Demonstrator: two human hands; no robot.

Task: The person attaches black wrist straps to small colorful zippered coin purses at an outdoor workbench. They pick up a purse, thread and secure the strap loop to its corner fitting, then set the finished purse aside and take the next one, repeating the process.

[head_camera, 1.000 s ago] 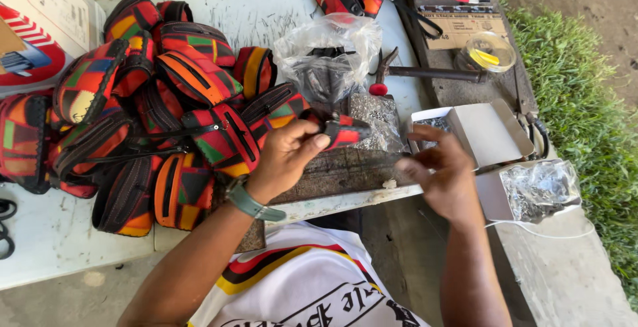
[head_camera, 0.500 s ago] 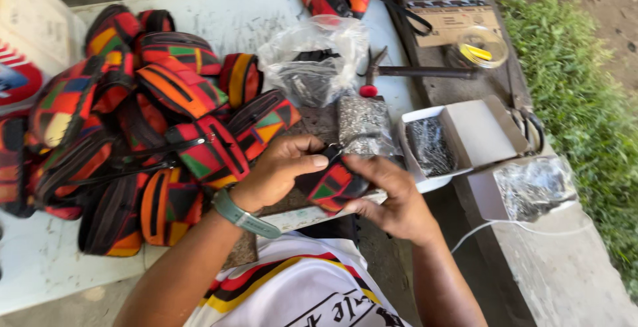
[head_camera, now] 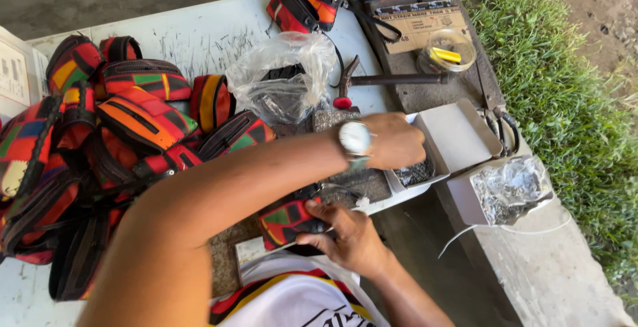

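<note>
- Head view, looking down on a white worktable [head_camera: 199,34] crowded with sewing goods, seen from above the person's own arms.
- Left hand [head_camera: 393,142], a watch on its wrist, reaches across the body into an open white box [head_camera: 458,134] of small dark metal pieces [head_camera: 415,173]; the fingers curl down into the pieces, but whether they have pinched one I cannot tell.
- Right hand [head_camera: 345,234] grips a small patchwork pouch [head_camera: 289,220] in red, green and black, pressed against the near table edge just above the lap — likely braced there so it stays put while the other hand reaches away.
- A heap of similar patchwork pouches [head_camera: 119,147] with black straps covers the left half of the table, well apart from the one in hand.
- A clear plastic bag [head_camera: 282,78] with dark hardware inside sits behind the reaching arm.
- A hammer [head_camera: 372,81] lies beyond it, beside a flat cardboard carton [head_camera: 419,28] and a clear round tub [head_camera: 450,51] holding something yellow.
- A second open box [head_camera: 508,191], lined with crinkled shiny plastic, stands at the right — close to the first box.
- Grass [head_camera: 565,101] borders the right side.
</note>
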